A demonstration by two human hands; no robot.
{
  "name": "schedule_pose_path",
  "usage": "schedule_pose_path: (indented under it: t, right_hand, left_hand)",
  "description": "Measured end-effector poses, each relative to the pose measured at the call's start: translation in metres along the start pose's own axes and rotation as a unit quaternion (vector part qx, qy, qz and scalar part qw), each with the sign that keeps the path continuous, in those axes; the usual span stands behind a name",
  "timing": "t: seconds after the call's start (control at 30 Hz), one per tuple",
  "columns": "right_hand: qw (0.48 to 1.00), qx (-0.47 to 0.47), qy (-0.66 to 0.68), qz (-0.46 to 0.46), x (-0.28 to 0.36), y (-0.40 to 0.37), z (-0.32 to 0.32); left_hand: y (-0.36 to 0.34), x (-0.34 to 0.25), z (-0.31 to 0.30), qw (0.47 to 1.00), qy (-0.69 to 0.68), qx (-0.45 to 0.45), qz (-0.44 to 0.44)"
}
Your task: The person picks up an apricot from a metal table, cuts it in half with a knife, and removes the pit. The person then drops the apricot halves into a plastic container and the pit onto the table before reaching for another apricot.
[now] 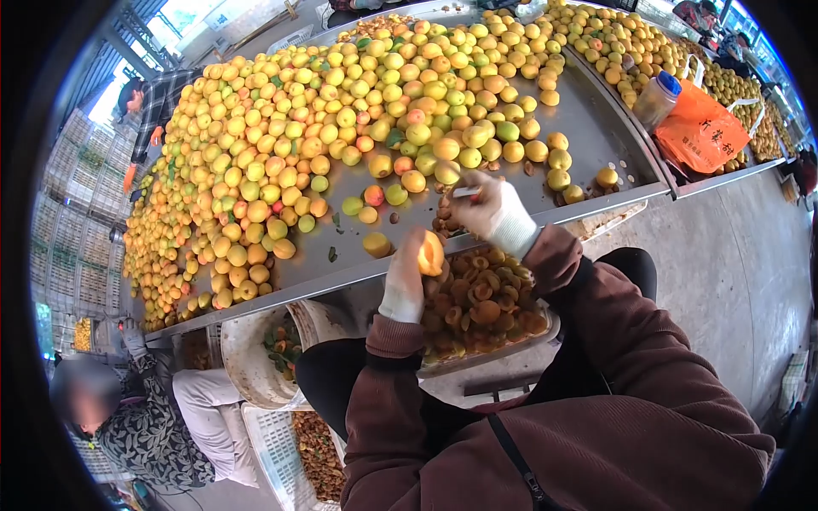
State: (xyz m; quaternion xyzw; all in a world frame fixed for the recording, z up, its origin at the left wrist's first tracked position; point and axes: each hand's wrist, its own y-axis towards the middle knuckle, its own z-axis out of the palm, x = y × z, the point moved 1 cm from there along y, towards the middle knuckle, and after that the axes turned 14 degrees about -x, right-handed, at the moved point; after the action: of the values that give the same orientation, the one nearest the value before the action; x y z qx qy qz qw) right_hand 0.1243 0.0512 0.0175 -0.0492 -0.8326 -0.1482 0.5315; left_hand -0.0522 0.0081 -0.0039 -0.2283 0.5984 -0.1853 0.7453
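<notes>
My left hand [404,279], in a pale glove, is closed around a cut apricot [431,255] whose orange flesh faces right. Gloved as well, my right hand [501,215] grips a small knife [465,193]; only a short bit of the blade shows, pointing left. Beneath both hands, a crate of apricot halves [486,312] stands at the table edge, between my knees. Brown pits [445,220] lie in a small heap on the metal beside my right hand. A whole apricot [377,245] rests just left of my left hand.
Whole apricots [341,111] are piled across the metal table [592,123]. An orange bag [703,128] and a blue-lidded jar [657,100] stand at right. A white bucket [256,358] and a white basket of pits [268,447] are at lower left, near a seated person [145,434].
</notes>
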Motion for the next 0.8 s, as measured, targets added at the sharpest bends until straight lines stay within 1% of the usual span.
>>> schedule_pose_path:
  t: [0.03,0.07,0.1,0.13,0.17,0.2,0.27,0.3,0.43,0.47,0.5,0.53,0.57,0.6,0.63,0.67,0.7,0.73,0.77,0.8]
  right_hand:
    - [0.999,-0.011,-0.037,-0.017,-0.01,0.011,-0.001]
    - [0.997,-0.023,-0.072,-0.035,-0.017,0.021,-0.006]
    - [0.995,-0.03,-0.08,-0.06,-0.023,0.026,-0.012]
    - [0.992,-0.037,-0.088,-0.085,-0.021,0.029,-0.019]
    - [0.989,-0.032,-0.107,-0.098,-0.022,0.031,-0.023]
    - [0.989,-0.033,-0.106,-0.097,-0.022,0.032,-0.024]
    - [0.986,-0.034,-0.146,-0.071,-0.023,0.035,-0.026]
    - [0.983,-0.024,-0.164,-0.076,-0.029,0.039,-0.025]
    - [0.973,-0.029,-0.198,-0.111,-0.04,0.044,-0.024]
    - [0.973,-0.015,-0.209,-0.097,-0.038,0.043,-0.025]
    - [0.972,0.0,-0.22,-0.081,-0.037,0.042,-0.026]
    - [0.972,-0.001,-0.221,-0.079,-0.037,0.041,-0.026]
    - [0.975,-0.006,-0.208,-0.077,-0.036,0.041,-0.026]
    - [0.978,-0.01,-0.196,-0.078,-0.035,0.041,-0.027]
    - [0.977,-0.009,-0.196,-0.081,-0.033,0.039,-0.028]
    - [0.982,-0.008,-0.162,-0.095,-0.029,0.034,-0.028]
    - [0.986,-0.006,-0.126,-0.111,-0.027,0.031,-0.028]
    - [0.985,-0.004,-0.126,-0.114,-0.026,0.029,-0.028]
    - [0.987,0.009,-0.099,-0.129,-0.026,0.028,-0.028]
    - [0.987,0.021,-0.072,-0.143,-0.027,0.026,-0.029]
  left_hand:
    - [0.016,0.016,-0.003,0.992,0.052,0.002,0.117]
    - [0.012,0.019,-0.003,0.992,0.053,0.001,0.118]
    - [0.008,0.022,-0.003,0.975,0.137,0.039,0.172]
    - [0.003,0.023,-0.002,0.947,0.219,0.076,0.223]
    - [-0.003,0.022,-0.001,0.944,0.279,0.09,0.155]
    - [-0.004,0.024,-0.003,0.943,0.28,0.09,0.155]
    - [-0.007,0.027,-0.005,0.904,0.369,0.142,0.162]
    - [-0.007,0.025,-0.006,0.884,0.42,0.142,0.145]
    - [0.009,0.032,-0.021,0.863,0.462,0.117,0.169]
    - [0.016,0.028,-0.03,0.76,0.523,0.067,0.381]
    - [0.02,0.029,-0.036,0.611,0.551,0.014,0.568]
    - [0.006,0.011,-0.025,0.765,0.445,-0.154,0.439]
    - [0.011,0.001,-0.03,0.717,0.448,-0.23,0.482]
    - [0.014,-0.008,-0.035,0.735,0.439,-0.278,0.435]
    - [0.027,-0.008,-0.044,0.668,0.492,-0.321,0.457]
    - [0.035,-0.01,-0.047,0.595,0.539,-0.362,0.474]
    - [0.042,-0.01,-0.05,0.595,0.537,-0.366,0.473]
    - [0.048,-0.012,-0.049,0.645,0.564,-0.347,0.381]
    - [0.051,-0.012,-0.049,0.688,0.586,-0.321,0.284]
    - [0.056,-0.011,-0.051,0.688,0.586,-0.321,0.285]
